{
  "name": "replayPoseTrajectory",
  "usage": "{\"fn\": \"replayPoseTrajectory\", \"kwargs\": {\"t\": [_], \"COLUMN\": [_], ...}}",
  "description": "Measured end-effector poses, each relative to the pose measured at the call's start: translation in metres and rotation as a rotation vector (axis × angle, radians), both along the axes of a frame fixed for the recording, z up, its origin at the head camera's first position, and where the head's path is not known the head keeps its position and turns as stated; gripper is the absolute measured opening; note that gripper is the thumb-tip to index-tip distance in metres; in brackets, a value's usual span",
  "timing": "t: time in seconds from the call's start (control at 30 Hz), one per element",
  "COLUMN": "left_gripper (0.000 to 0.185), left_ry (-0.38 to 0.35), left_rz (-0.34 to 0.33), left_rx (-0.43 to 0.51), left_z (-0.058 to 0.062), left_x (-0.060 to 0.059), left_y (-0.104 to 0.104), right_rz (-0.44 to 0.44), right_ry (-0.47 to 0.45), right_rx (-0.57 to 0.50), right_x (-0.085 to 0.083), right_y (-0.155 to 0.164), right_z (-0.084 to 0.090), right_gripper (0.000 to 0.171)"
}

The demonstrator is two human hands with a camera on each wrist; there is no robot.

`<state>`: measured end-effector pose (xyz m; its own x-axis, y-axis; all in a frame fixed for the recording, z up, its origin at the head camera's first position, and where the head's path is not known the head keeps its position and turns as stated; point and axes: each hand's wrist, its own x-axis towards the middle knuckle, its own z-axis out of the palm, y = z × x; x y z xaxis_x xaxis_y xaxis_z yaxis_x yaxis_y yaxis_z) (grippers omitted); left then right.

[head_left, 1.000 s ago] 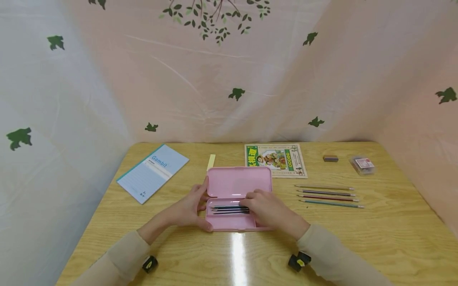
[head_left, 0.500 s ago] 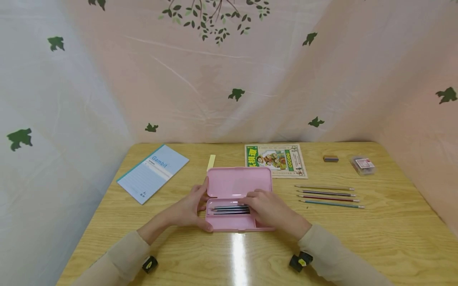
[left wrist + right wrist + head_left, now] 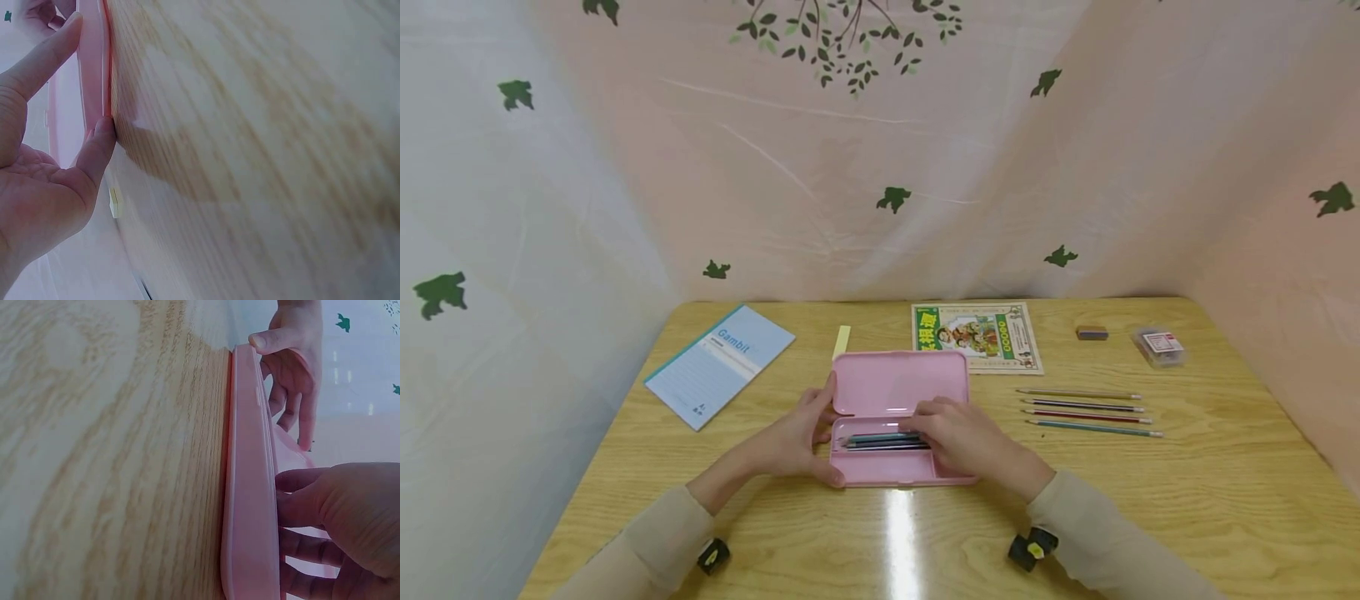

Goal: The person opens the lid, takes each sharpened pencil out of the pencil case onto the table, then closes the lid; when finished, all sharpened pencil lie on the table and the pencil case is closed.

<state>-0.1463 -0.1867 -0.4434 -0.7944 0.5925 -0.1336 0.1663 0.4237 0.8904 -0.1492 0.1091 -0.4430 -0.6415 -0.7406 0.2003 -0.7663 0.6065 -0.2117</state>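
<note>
An open pink pencil case lies on the wooden table, its lid tipped back. Several dark and teal pencils lie in its rear compartment. My left hand grips the left end of the case, thumb at the front corner and fingers toward the hinge side. My right hand reaches into the right part of the case, curled fingers over the pencils' right ends. In the right wrist view the fingertips dip behind the case's front wall, so their contact with the pencils is hidden.
Several pencils lie in a row to the right. Behind them are an eraser-like block and a small clear box. An illustrated booklet and a yellow strip lie behind the lid; a blue notebook lies left.
The pencils in the case have shifted slightly and lie closer together under the right fingers. The right hand has moved very little; the left keeps its place on the case.
</note>
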Motion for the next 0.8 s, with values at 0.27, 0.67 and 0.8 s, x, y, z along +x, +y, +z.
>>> {"fn": "replayPoseTrajectory", "kwargs": {"t": [0.27,0.67,0.8], "left_gripper": [0.145,0.146,0.144], "left_ry": [0.008,-0.007,-0.001], "left_rz": [-0.005,0.017,0.007], "left_rx": [0.009,-0.032,-0.018], "left_z": [0.001,0.0,0.0], "left_x": [0.001,0.002,0.002], "left_y": [-0.001,-0.001,-0.001], "right_rz": [-0.007,0.012,0.009], "right_ry": [-0.009,-0.038,-0.083], "right_rx": [0.002,-0.068,-0.09], "right_x": [0.001,0.001,0.001], "right_y": [0.0,0.003,0.008], "right_z": [0.001,0.008,0.011], "right_gripper": [0.027,0.027,0.028]}}
